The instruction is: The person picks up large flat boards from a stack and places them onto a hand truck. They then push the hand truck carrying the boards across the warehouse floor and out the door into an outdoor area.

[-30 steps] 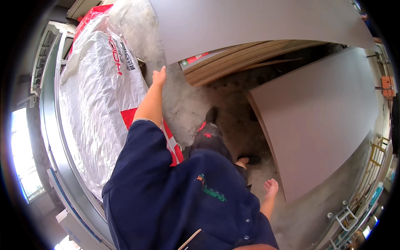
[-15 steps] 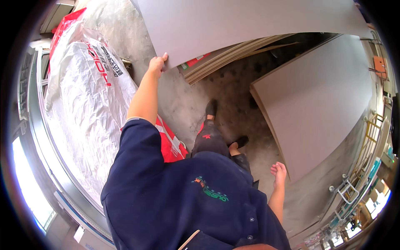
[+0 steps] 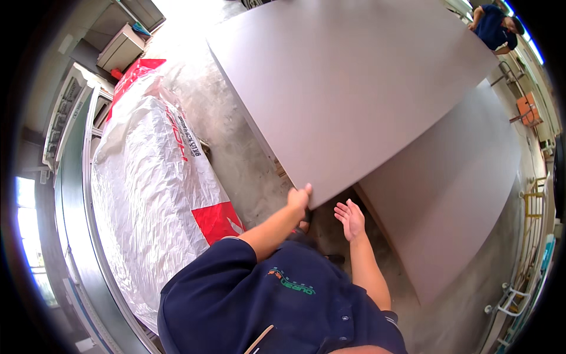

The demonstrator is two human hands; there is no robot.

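A large flat grey board (image 3: 354, 88) stretches away from me, its near corner pointing at my body. My left hand (image 3: 299, 197) grips that corner, thumb on top and fingers curled beneath. Just right of the corner, my right hand (image 3: 351, 219) is raised with its fingers stretched out, touching nothing. Beyond the board's far right side, another person (image 3: 496, 27) in a dark blue shirt has hands at its edge. Lower down on the right lies a second grey board (image 3: 442, 200), partly covered by the first.
White and red plastic sheeting (image 3: 153, 194) covers a long bulky heap on my left, beside a metal-framed structure (image 3: 79, 218). Concrete floor (image 3: 227, 156) shows between heap and board. At the right stand a yellow metal frame (image 3: 533, 218) and an orange box (image 3: 529, 109).
The held board's corner has come toward me and to the right, now hiding the stacked sheets beneath. My right hand has risen closer to it. The other person has come into clearer view.
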